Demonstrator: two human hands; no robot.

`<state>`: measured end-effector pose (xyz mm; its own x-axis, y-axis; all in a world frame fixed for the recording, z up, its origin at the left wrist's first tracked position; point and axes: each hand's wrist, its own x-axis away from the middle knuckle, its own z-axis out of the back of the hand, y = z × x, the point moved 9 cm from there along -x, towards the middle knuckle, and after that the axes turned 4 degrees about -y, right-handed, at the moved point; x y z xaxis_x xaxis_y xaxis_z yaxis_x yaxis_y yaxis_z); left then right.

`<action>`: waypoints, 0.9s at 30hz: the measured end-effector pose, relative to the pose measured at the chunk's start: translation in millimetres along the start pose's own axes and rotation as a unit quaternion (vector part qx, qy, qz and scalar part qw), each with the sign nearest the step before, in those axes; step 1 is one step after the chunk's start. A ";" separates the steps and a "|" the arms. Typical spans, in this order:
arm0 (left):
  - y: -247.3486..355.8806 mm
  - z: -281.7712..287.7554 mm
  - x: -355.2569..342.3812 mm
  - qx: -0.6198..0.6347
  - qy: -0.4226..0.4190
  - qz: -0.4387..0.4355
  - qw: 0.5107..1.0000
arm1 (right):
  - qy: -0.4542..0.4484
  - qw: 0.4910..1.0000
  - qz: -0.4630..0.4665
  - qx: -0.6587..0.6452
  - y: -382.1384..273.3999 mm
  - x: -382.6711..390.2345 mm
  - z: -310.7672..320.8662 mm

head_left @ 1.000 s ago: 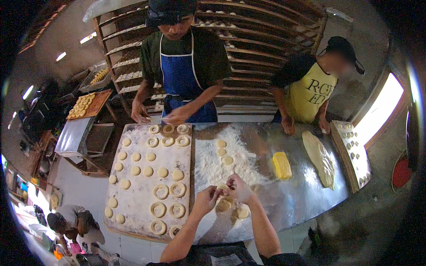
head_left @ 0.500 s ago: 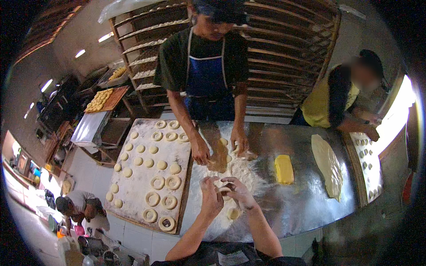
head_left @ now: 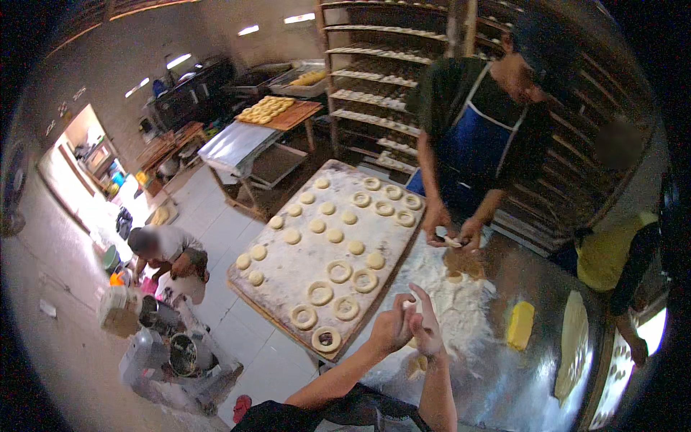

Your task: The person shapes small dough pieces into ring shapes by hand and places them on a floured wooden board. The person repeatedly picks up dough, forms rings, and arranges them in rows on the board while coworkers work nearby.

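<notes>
My left hand (head_left: 392,327) and my right hand (head_left: 427,328) meet over the near part of the floured table (head_left: 432,392), fingers curled around a piece of dough (head_left: 409,305). Only a pale bit of it shows between the fingers; the rest is hidden. Beside my right wrist lies another piece of dough (head_left: 417,366), partly covered by my arm. To the left, a floured board (head_left: 252,288) carries rows of dough rings (head_left: 320,293) and round dough pieces (head_left: 317,226). Loose flour (head_left: 461,309) spreads just right of my hands.
Across the table a co-worker in a blue apron (head_left: 468,140) handles dough. A yellow block (head_left: 520,325) and a flat dough sheet (head_left: 573,345) lie to the right. Another person (head_left: 173,252) crouches at far left near a metal pot (head_left: 188,356). Loaded racks (head_left: 389,75) stand behind.
The view has swung left, so the table and board sit farther right in it. My hands remain together, with the dough now more hidden. The co-worker's hands have come together around dough.
</notes>
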<state>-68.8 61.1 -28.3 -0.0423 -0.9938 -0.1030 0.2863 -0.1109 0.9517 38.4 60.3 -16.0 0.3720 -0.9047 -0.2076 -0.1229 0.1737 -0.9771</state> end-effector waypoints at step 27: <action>-92.8 248.9 -40.7 -0.072 -0.006 0.037 0.997 | -0.036 0.985 -0.162 -0.056 99.9 -160.8 -212.1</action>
<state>-331.9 114.5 -40.4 -0.0276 -0.9992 -0.0289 0.4239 -0.0379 0.9049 -228.8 140.6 -70.4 0.4727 -0.8747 0.1068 -0.0859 -0.1663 -0.9823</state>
